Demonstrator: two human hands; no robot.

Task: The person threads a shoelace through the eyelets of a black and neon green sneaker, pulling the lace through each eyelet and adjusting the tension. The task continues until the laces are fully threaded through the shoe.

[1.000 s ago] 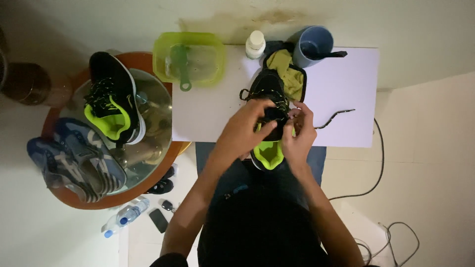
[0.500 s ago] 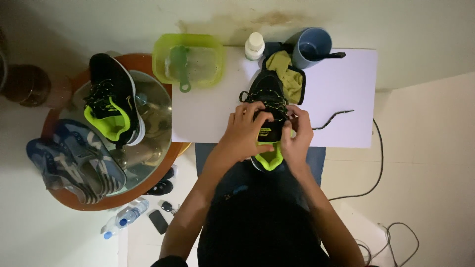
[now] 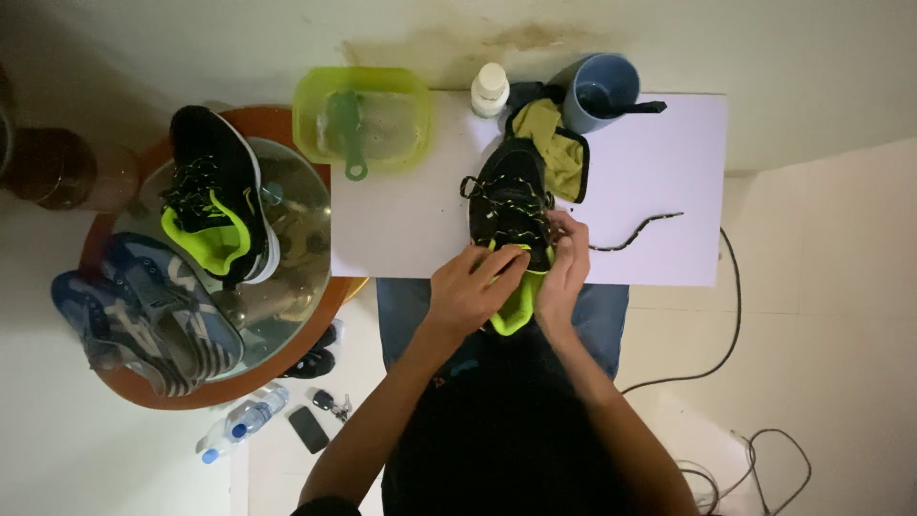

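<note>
At the near edge of the white table [image 3: 401,229], a little right of its middle, a black sneaker [image 3: 511,205] with a neon-green lining lies with its toe pointing toward the far edge and its heel hanging over the near edge, above the person's lap. Both hands are on its rear half. The left hand [image 3: 470,287] comes in from the near-left and lies over the shoe's opening, fingers [image 3: 501,266] curled and closed on the tongue and lace area. The right hand [image 3: 565,268] sits against the shoe's right side, just beside the left hand, fingers bent in a narrow pinch at the top eyelets; exactly what they pinch is too small to tell, though it looks like the black lace [image 3: 635,232], whose loose end trails right across the table toward its right edge.

Touching the sneaker's toe, near the far edge, lies a yellow-green cloth [image 3: 559,153] on a dark pouch. Beside it at the far edge stand a blue cup [image 3: 600,94] with a dark handle sticking out of it and a small white bottle [image 3: 490,89]. At the far-left corner sits a green plastic tub [image 3: 363,119] with a green brush [image 3: 346,129] in it.

Left of the table, a round glass-topped stand [image 3: 296,287] carries the matching black sneaker [image 3: 215,196] and a pair of blue sneakers [image 3: 143,315]. On the floor below lie a water bottle [image 3: 239,422], a phone [image 3: 308,429] and keys [image 3: 330,401].
</note>
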